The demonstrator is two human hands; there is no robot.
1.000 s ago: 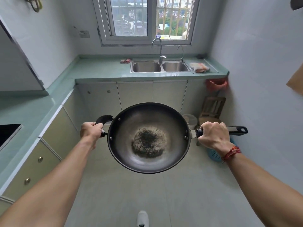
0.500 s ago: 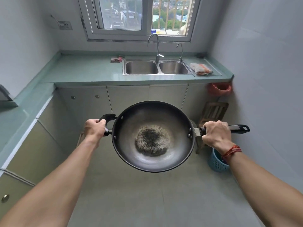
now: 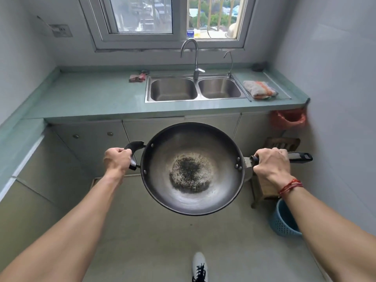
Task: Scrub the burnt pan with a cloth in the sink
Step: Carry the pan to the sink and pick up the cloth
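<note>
The burnt pan hangs in the air between both hands, above the floor and well short of the sink. The left hand curls tightly round its short loop handle; the right hand clamps its long handle. A folded cloth lies on the desk beside the sink.

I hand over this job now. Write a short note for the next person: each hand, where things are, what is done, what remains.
Left hand grips the loop handle of the pan; right hand grips its long handle.
The pan hangs over the floor, short of the counter, burnt patch in its middle.
Sink ahead, folded cloth on the counter right of it.
Done: pan in hand. Left: set it in the sink, take the cloth, scrub.
</note>
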